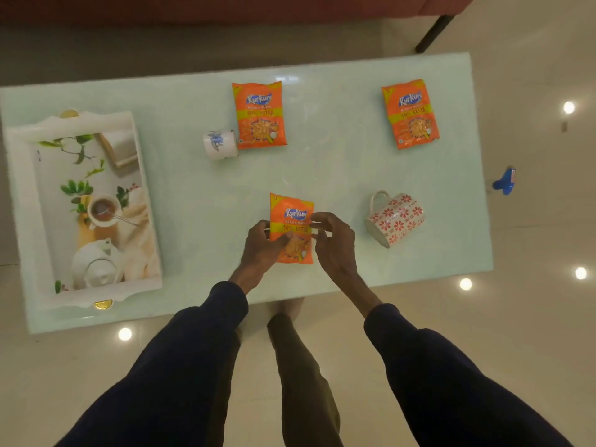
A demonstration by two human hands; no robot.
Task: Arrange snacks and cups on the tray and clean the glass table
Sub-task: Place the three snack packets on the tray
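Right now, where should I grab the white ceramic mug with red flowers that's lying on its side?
Probably its loop handle, from the far-left side: the white red-flowered mug lies on its side, handle sticking out free, pointing away from you.

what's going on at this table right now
A person standing over the glass table holds the near snack packet with both hands, the left hand at its left edge and the right hand at its right edge. The middle packet and the right packet lie flat at the far side, untouched. A blue-flowered cup and a red-flowered cup lie on their sides on the glass. The white tray at the left end holds none of them yet.
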